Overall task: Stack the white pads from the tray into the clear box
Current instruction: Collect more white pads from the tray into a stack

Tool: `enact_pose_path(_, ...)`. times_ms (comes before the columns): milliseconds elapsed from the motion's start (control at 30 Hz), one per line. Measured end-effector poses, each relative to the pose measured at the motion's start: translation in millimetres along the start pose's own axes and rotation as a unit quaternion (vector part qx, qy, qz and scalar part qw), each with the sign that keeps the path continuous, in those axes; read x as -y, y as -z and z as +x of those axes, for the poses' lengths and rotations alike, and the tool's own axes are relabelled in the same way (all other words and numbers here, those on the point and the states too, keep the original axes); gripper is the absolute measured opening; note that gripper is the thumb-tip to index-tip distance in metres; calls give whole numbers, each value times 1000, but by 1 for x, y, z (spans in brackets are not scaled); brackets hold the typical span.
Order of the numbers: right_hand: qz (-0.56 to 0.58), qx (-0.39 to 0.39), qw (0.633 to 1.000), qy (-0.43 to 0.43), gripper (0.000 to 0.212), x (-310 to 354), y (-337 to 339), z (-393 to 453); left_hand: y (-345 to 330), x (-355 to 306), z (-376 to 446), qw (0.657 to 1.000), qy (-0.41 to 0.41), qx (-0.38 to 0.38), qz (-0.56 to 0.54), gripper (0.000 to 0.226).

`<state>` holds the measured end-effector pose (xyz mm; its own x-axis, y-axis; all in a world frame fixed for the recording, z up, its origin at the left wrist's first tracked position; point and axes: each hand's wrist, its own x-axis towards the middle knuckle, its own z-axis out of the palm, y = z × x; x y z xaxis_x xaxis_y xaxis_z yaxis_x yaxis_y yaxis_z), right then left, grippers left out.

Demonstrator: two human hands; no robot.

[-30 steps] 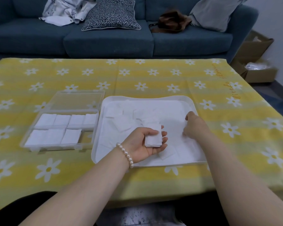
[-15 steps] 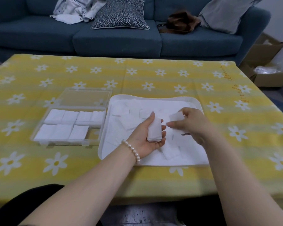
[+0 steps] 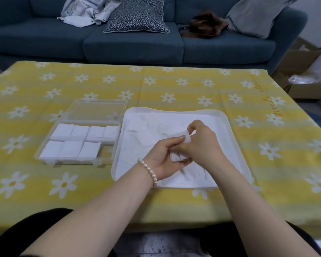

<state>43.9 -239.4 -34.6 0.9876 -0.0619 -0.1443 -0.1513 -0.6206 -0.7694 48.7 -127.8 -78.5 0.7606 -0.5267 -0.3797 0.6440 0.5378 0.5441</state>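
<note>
Yellow daisy-print tabletop point(image 3: 174, 89), broad bare cloth on all sides. White tray point(image 3: 237, 145), centre: loose white pads point(image 3: 146, 138). Clear box point(image 3: 104, 162), just left of tray: seven pad stacks, near-right compartment unfilled, lid open behind. I see my left hand point(image 3: 163, 160) and right hand point(image 3: 202, 143) over the tray, each grip pinching one small pad stack point(image 3: 178, 156).

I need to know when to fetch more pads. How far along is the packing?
Done: seven piles sit in the clear box; its near right corner is bare. In hand: the left hand holds a small stack, and the right hand adds a pad. Left: loose pads still cover the tray.
</note>
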Motion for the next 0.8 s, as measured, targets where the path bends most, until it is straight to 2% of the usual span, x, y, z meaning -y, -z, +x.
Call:
enact_pose_path(67,-57,1,998,21,52,3,0,-5,-1,-1,-1,1000,15,-5,-2,27)
enact_pose_path(133,-100,3,994,45,56,5,2,-8,-1,-1,-2,1000,28,-13,2,23)
enact_pose_path(233,-133,9,989,57,48,3,10,-11,-1,-3,-2,999,29,-14,-3,22)
enact_pose_path(333,-103,8,994,47,19,-5,19,-9,-1,-3,-1,999,28,-19,-3,21)
enact_pose_path(367,-94,0,995,44,16,-8,21,-8,-1,-2,-1,999,30,-22,-3,21)
enact_pose_path(467,-47,-34,998,34,25,-13,27,-9,-3,-1,-2,999,31,-26,-3,20)
enact_pose_path(567,78,-22,996,23,23,-8,29,-13,-2,-1,0,999,19,-25,11,49)
enact_pose_path(667,121,-1,993,15,24,-6,24,-14,-1,-1,0,1000,11,13,-3,68)
enact_pose_path(733,117,-9,993,8,25,-6,19,-13,-1,0,0,1000,12,27,-5,68)
enact_pose_path(800,75,-27,997,13,24,-6,15,-12,-1,1,0,1000,17,21,-6,55)
